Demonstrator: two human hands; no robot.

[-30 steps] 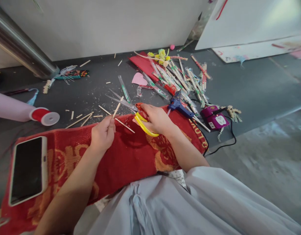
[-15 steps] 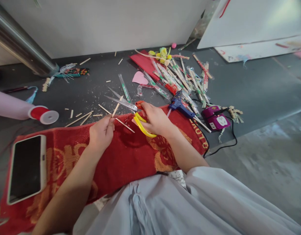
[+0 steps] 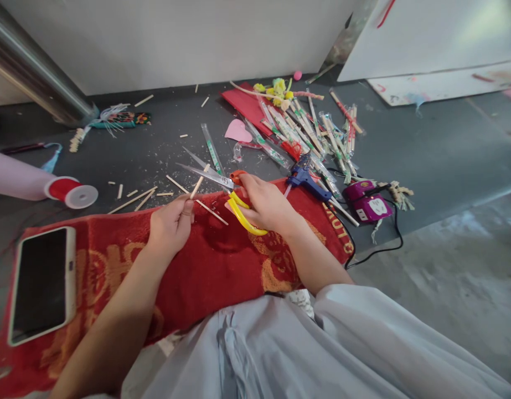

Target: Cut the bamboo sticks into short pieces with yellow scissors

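My left hand (image 3: 172, 223) pinches a short wooden stick (image 3: 200, 182), probably a piece of chopstick, tilted up and to the right. My right hand (image 3: 266, 204) is closed round the orange and yellow handles of a pair of scissors (image 3: 220, 178). The scissor blades are parted, with the stick's upper part between or across them; I cannot tell whether they touch. Beneath the hands lies a red towel (image 3: 209, 266). Another thin stick (image 3: 212, 213) rests on the towel between my hands. Cut stick pieces (image 3: 133, 200) and pale shavings are scattered beyond my left hand.
A blue glue gun (image 3: 307, 183) and a purple power block (image 3: 366, 200) with a black cord lie right of my hands. Wrapped chopsticks (image 3: 299, 130) are heaped behind. At left are a phone (image 3: 42, 285), a red ribbon spool (image 3: 72, 192) and a metal post (image 3: 39, 61).
The view has shifted very slightly. Both hands, the stick and the scissors hold nearly the same position.
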